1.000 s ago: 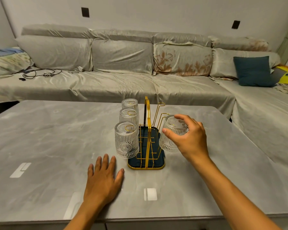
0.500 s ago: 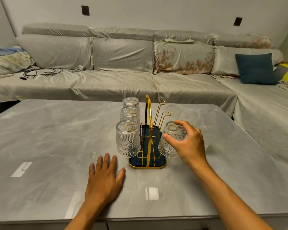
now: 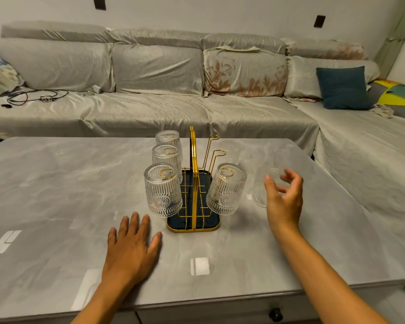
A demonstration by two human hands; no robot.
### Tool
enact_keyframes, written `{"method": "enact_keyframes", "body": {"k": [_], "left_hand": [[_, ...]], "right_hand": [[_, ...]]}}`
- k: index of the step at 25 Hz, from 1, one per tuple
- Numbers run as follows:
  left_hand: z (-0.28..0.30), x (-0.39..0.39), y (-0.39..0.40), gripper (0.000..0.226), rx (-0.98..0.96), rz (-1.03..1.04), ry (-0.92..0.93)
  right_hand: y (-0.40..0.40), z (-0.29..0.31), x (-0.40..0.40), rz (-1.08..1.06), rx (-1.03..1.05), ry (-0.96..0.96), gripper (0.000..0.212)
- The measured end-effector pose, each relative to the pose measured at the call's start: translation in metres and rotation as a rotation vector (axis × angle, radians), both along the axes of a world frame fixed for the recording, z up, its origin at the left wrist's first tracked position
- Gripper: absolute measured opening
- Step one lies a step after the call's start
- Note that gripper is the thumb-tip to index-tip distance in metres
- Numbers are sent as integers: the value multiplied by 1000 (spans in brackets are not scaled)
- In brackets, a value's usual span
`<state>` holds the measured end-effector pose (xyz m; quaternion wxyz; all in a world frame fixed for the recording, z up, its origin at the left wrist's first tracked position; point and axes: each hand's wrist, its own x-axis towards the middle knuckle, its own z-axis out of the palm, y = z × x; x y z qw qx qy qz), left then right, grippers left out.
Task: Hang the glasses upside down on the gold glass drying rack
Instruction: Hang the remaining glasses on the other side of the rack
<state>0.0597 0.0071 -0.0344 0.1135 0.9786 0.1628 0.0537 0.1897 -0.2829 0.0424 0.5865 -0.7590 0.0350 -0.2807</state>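
Head view looks down on a grey marble-look table [image 3: 56, 183] before a long covered sofa [image 3: 150, 108]. No writing shows anywhere. Mid-table stands the gold rack [image 3: 193, 183] on its dark tray: three ribbed glasses [image 3: 163, 190] hang upside down on its left pegs, one [image 3: 226, 190] on the near right peg. Two more glasses [image 3: 258, 195] stand on the table to the right. Right hand [image 3: 283, 199], grip loosely open, holds nothing beside them. Left hand [image 3: 131, 249] lies flat, fingers spread.
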Motion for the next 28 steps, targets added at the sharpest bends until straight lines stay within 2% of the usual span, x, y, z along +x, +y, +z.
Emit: {"method": "enact_keyframes", "body": {"k": [2,4,10,15,18,20,24,28], "left_hand": [[1,-1,-1,77,-6,0,0],[3,-2,-3,77,-15,5,-8],[4,-2,-3,73,-14,12,-13],[1,0,-2,73,-11,17,-14],[1,0,-2,72,-15,23,-16],[2,0,-3,72,-19,23,-10],[4,0,-4,72,-18,29,-5],[5,0,-4,73,-25,35,8]], "right_hand": [[-15,-18,21,5,-12,233,80],[-23,-35,37,109,11,341,92],[-39,-44,55,165,-106,397,76],[-46,15,52,226,-52,164,51],[-41,85,55,266,109,19,59],[-28,126,54,272,122,-32,67],[7,166,51,296,-114,-101,62],[39,157,48,327,-300,-89,56]]}}
